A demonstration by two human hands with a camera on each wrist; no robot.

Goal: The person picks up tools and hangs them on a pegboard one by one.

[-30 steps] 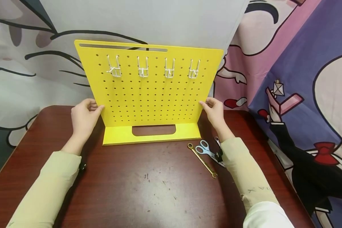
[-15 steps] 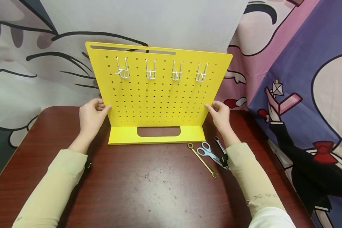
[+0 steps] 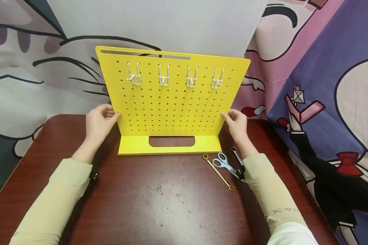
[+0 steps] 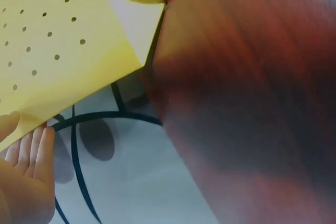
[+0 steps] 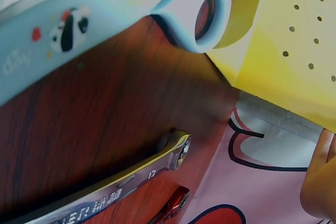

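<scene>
A yellow pegboard [image 3: 171,98] stands upright on its base at the back of the table, four white wire hooks in a row near its top. My left hand [image 3: 98,123] pinches its left edge low down, thumb on the front face; the left wrist view shows that hand [image 4: 27,177] with its fingers behind the edge of the board [image 4: 58,56]. On the opposite edge, my right hand [image 3: 237,126] grips with thumb in front. At the border of the right wrist view, part of the right hand [image 5: 319,184] touches the board [image 5: 294,72].
Right of the board's base, on the brown table [image 3: 159,190], lie a gold wrench [image 3: 218,173], light blue scissors [image 3: 224,163] and a silver wrench [image 3: 236,154], partly by the right sleeve. Printed cloth [image 3: 309,68] hangs behind and at the right.
Both hands and the board have shifted right in the head view, mostly in the first half second. The hold on both edges is unchanged, and the silver wrench shows more beside the sleeve.
</scene>
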